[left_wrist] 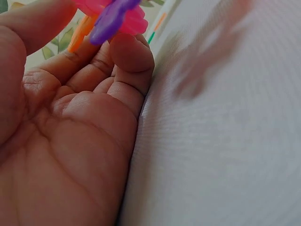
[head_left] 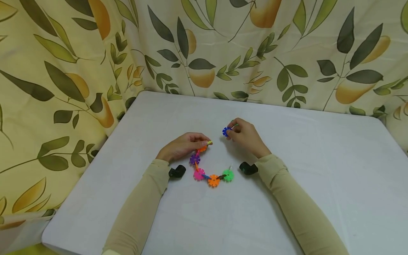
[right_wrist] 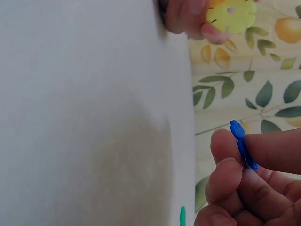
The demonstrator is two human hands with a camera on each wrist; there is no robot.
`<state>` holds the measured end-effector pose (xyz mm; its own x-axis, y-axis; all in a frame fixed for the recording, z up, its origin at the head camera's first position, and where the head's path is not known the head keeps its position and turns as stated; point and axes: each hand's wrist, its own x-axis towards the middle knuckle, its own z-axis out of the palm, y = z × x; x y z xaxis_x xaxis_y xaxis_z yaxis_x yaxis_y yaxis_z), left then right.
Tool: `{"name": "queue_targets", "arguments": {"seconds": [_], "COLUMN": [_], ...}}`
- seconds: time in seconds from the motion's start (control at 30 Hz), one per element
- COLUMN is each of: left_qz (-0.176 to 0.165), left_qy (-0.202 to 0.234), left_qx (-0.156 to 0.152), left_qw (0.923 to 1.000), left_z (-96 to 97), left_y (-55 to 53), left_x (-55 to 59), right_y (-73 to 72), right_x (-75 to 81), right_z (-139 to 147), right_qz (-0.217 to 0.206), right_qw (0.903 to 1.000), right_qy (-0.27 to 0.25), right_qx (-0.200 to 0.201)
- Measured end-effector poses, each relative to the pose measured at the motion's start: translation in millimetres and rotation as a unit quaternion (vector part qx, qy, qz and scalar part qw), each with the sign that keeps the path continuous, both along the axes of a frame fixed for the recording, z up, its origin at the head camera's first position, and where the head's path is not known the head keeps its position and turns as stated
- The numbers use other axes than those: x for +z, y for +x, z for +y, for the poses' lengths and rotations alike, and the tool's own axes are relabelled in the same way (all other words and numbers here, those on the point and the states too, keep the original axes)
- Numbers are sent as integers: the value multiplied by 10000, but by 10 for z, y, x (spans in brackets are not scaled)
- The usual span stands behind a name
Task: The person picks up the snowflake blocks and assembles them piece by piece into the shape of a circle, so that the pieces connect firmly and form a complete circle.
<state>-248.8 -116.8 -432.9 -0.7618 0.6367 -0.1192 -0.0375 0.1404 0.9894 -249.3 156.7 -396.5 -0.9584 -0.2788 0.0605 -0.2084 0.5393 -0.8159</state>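
My left hand pinches the upper end of a curved chain of notched plastic discs. A yellow disc stands out from its fingertips, with an orange disc just below. Down the chain come a purple disc, a pink disc, another orange disc and a green disc, with edge-on discs linking them. Across from it my right hand holds a single blue disc between thumb and fingers, apart from the chain. A sliver of green shows beside the right fingers.
Both hands work over a white-covered table. Black wrist cameras sit by the two cuffs. A leaf-and-fruit patterned curtain hangs behind the table and along its left side.
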Motion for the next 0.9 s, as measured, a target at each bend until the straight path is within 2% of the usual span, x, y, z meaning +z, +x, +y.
{"name": "queue_targets", "arguments": {"seconds": [0.17, 0.33, 0.53, 0.9], "left_qz": [175, 325, 205, 2], "left_qy": [-165, -256, -159, 76], "left_qx": [-46, 7, 34, -4], "left_qw": [9997, 9991, 9997, 10000], "left_z": [10, 12, 8, 5], "left_y": [7, 6, 0, 11], "left_x": [6, 10, 13, 24], "right_y": [53, 91, 123, 172], "right_x": [17, 73, 117, 147], "right_z": [-29, -79, -124, -205], "right_qz": [-230, -256, -335, -629], "right_qw": [9995, 9984, 9971, 9945], "right_qy": [-222, -447, -469, -591], "right_qx": [-5, 210, 491, 599]}}
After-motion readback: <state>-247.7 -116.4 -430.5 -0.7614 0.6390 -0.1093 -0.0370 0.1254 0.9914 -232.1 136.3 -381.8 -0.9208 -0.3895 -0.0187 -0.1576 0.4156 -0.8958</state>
